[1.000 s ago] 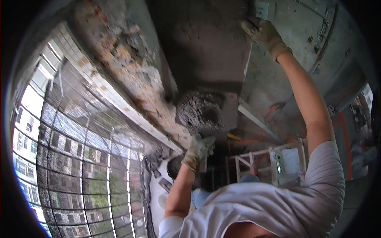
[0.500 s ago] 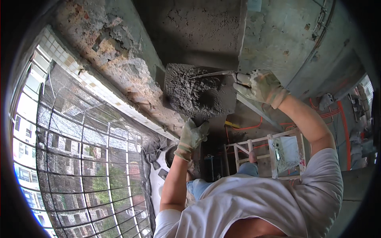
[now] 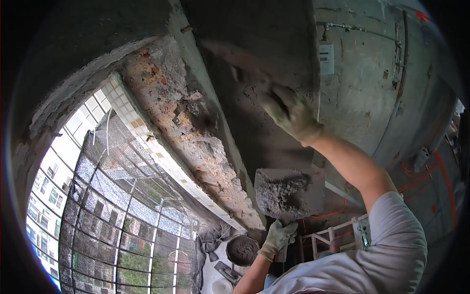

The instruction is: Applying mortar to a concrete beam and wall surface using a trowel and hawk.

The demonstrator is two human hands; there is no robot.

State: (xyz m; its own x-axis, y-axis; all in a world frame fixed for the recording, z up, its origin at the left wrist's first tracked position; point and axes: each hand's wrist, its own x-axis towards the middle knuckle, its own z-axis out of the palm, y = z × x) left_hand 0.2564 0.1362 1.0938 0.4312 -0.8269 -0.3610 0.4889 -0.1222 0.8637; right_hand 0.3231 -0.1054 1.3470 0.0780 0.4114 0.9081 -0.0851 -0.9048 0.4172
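Basically, steady below, even pressure above.
Left hand (image 3: 279,236) closed, holding up the board (image 3: 317,196), mortar (image 3: 280,193) heaped on it; right hand (image 3: 294,116) curled round a blurred trowel (image 3: 236,56) at the dark wall (image 3: 267,144). I'd keep the board level, trowel slightly angled.

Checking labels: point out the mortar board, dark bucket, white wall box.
Mortar board (image 3: 316,192), head view: bare right side.
Dark bucket (image 3: 228,251), head view: left rim.
White wall box (image 3: 326,59), head view: front face.
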